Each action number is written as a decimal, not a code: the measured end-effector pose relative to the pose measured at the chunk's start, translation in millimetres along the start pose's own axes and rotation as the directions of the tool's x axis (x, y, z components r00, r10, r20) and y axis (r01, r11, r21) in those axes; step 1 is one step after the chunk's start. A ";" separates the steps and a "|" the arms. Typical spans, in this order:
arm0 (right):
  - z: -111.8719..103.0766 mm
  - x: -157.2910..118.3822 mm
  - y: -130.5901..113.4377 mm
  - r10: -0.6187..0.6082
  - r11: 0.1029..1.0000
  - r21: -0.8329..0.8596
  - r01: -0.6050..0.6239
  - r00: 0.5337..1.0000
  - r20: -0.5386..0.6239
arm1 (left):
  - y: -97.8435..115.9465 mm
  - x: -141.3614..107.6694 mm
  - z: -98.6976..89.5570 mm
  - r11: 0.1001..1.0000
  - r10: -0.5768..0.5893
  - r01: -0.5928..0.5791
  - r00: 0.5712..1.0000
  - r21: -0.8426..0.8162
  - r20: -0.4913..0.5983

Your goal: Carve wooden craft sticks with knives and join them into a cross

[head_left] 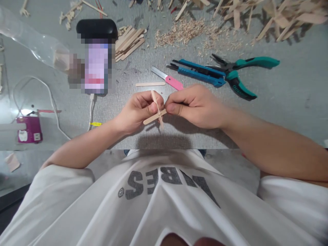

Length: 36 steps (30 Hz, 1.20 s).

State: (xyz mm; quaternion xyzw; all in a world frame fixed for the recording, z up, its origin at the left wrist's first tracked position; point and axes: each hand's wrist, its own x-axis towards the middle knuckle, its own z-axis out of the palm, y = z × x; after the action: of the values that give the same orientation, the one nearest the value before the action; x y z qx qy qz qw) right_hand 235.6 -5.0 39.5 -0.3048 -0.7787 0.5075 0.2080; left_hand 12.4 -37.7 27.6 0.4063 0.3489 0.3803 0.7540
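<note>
Two popsicle sticks crossed into an X (151, 119) are held above the near part of the table. My left hand (137, 111) is closed, its thumb and fingers pinching the crossed sticks near where they meet. From the other side my right hand (196, 106) pinches the right end of the lower stick between thumb and forefinger. A loose popsicle stick (150, 84) lies flat just beyond my left hand. Close to my right hand's knuckles rests a pink-handled knife (174, 82), its blade pointing away to the left.
Past my right hand lie a blue utility knife (200, 71) and teal-handled pliers (238, 75). Wood shavings (181, 32) and piled sticks (282, 17) cover the back. A phone (96, 65) on a white cable (91, 109), a plastic bottle (38, 44) and a stick bundle (130, 41) stand left.
</note>
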 end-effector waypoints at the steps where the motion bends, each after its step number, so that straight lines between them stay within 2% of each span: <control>1: -1.6 0.4 0.8 0.015 1.000 -0.004 -0.015 1.000 0.001 | 1.7 0.4 1.1 1.000 0.004 -0.004 1.000 0.001 -0.017; 6: -7.2 3.8 1.2 0.026 0.999 -0.039 -0.025 0.999 0.028 | 2.7 4.9 3.9 1.000 0.010 -0.010 0.999 0.015 -0.033; 9: -14.3 5.8 4.4 0.015 0.999 -0.052 -0.015 1.000 0.005 | 2.5 5.7 2.6 0.999 0.024 -0.023 0.998 0.027 -0.052; 14: -55.2 1.6 33.0 0.030 0.995 -0.093 -0.037 0.996 -0.082 | 15.1 2.6 -5.2 0.996 0.088 -0.089 0.990 0.002 -0.107; 17: -68.8 -3.1 40.7 0.046 0.979 -0.188 -0.075 0.987 -0.154 | 23.7 5.4 -13.2 0.981 0.195 -0.189 0.951 0.048 -0.239; 19: -58.8 -4.7 34.5 0.051 0.950 -0.299 -0.096 0.987 -0.155 | 25.0 10.7 -19.5 0.967 0.253 -0.236 0.913 0.092 -0.320; 23: -19.7 -4.8 15.4 0.032 0.843 -0.534 -0.058 0.998 -0.058 | 20.7 20.4 -28.9 0.950 0.311 -0.298 0.854 0.098 -0.417; 26: -12.4 -4.0 13.8 0.064 0.761 -0.642 -0.088 0.996 -0.061 | 20.4 19.9 -29.0 0.957 0.289 -0.264 0.825 0.122 -0.486; 28: -22.4 -4.1 19.2 0.043 0.714 -0.686 -0.139 0.987 -0.154 | 21.9 17.0 -26.9 0.967 0.255 -0.224 0.828 0.123 -0.500; 32: -52.0 -4.5 37.5 -0.009 0.623 -0.730 -0.282 0.930 -0.367 | 22.7 12.3 -23.2 0.967 0.255 -0.226 0.851 0.119 -0.459; 34: -60.7 -3.2 47.6 0.022 0.599 -0.738 -0.312 0.927 -0.375 | 21.3 11.8 -23.0 0.965 0.264 -0.235 0.863 0.121 -0.430; 36: -63.3 -1.2 56.2 0.046 0.585 -0.755 -0.296 0.942 -0.334 | 19.7 11.8 -24.2 0.966 0.258 -0.223 0.876 0.133 -0.407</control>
State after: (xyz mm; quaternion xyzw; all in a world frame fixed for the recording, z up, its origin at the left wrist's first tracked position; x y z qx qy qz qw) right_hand 291.4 53.0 13.1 -0.5075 -0.8515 0.0771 0.1072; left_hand -8.0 -11.7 32.0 0.3857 0.4651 0.5350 0.5905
